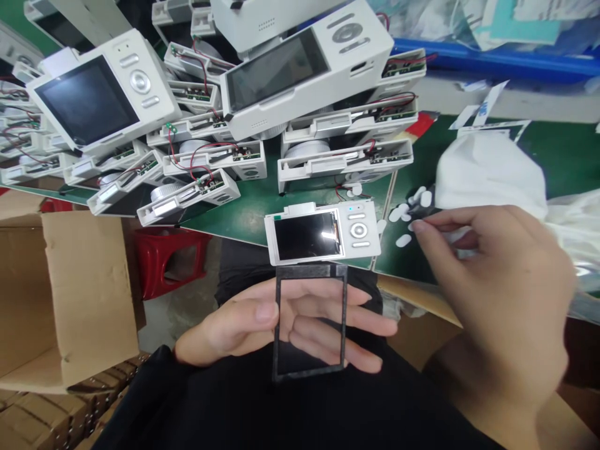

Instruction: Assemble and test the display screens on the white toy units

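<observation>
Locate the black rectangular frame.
In the head view, the black frame is in the left hand, low and near centre, just below the blue-lit white camera.

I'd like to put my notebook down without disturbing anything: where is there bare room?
The green table is bare right of the white bundle, and narrowly left of the small camera. It's crowded at upper left, where cameras pile up, and by the right hand's fingertips, among white ovals.

From the person's head, 1 view faces forward and down, close over the bare left hand (250, 317) and bare right hand (515, 281), with the flat green tabletop (225, 215) beyond.
</observation>
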Available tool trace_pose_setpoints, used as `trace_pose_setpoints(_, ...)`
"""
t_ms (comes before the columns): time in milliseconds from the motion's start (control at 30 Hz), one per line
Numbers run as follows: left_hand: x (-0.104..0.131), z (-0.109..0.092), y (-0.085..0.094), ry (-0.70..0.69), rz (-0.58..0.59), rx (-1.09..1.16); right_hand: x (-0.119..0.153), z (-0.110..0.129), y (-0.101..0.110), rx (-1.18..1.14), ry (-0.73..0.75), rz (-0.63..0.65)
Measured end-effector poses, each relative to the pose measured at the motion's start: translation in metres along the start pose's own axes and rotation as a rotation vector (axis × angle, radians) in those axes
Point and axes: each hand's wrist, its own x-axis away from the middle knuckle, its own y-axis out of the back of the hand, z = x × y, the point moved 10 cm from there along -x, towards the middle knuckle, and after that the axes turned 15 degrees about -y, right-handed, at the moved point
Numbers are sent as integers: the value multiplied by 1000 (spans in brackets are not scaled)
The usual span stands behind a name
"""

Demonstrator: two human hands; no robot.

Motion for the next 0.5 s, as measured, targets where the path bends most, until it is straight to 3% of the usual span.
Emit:
trace_pose_setpoints(167, 0, 2, 2, -6, 30, -4, 1, 1, 0, -11, 12, -10)
trace_pose_setpoints(400, 0, -13, 0, -141, -72, 17, 1, 16, 7, -124, 71, -89)
trace_pose_setpoints(433, 2, -21, 2, -190, -99, 6, 1, 20, 10, -132, 88, -110)
trace_pose_setpoints(500, 12, -20, 23, -81, -254, -90, 3, 25, 20, -146, 121, -173)
